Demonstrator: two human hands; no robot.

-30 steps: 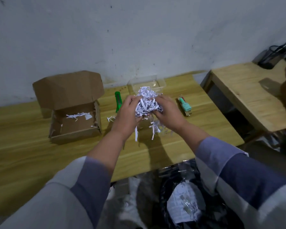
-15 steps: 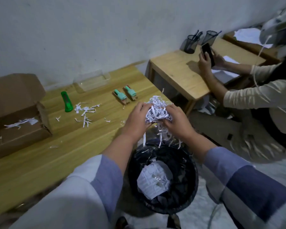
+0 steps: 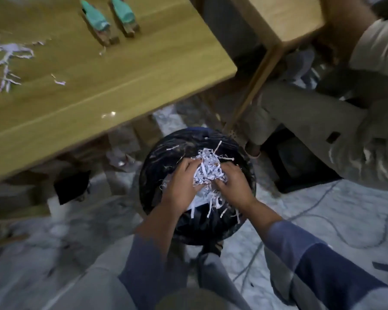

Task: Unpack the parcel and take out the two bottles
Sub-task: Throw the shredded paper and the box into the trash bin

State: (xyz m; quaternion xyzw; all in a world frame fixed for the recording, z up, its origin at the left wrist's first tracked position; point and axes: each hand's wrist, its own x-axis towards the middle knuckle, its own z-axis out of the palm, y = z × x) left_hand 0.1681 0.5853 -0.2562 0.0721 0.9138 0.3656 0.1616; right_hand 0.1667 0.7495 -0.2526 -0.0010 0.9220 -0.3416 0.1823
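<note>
Two small bottles with teal caps, one point(image 3: 96, 23) beside the other point(image 3: 124, 16), lie side by side on the wooden table point(image 3: 121, 70) at the top. Below the table's corner, my left hand point(image 3: 181, 183) and my right hand point(image 3: 233, 184) together grip a wad of white shredded paper point(image 3: 207, 170). They hold it inside the mouth of a round bin lined with a black bag point(image 3: 157, 166) on the floor. The parcel box is out of view.
Loose paper shreds point(image 3: 7, 54) lie scattered on the table's left part. A second wooden table point(image 3: 278, 16) stands at the top right, with a seated person point(image 3: 345, 121) next to it. Cables point(image 3: 323, 218) trail over the pale floor.
Both hands have carried the shredded paper from above the table, past its edge, down into the bin. My view has tilted down toward the floor.
</note>
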